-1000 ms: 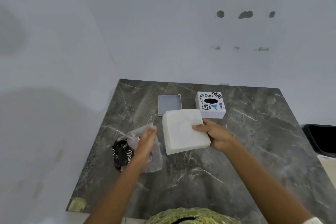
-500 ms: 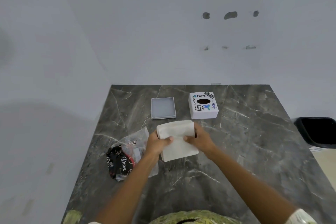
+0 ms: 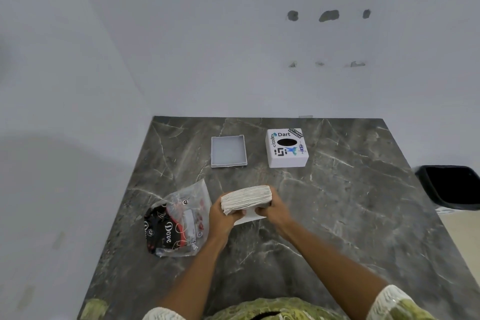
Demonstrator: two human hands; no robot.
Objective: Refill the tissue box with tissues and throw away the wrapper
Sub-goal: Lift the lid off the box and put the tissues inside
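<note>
A folded stack of tissues [image 3: 246, 199] is gripped at its left end by the left hand [image 3: 222, 218] and at its right end by the right hand [image 3: 272, 209], just above the marble table [image 3: 337, 215]; whether its lower edge touches the surface cannot be told. The crumpled wrapper [image 3: 176, 223] is left lying to the left. Farther back, the grey tray [image 3: 228, 150] and the white tissue box [image 3: 287, 147] are set side by side, apart. A black bin [image 3: 452, 187] is seen at the right.

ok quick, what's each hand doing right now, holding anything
Left hand: closed on the left end of the tissue stack.
Right hand: closed on the right end of the same stack.
</note>
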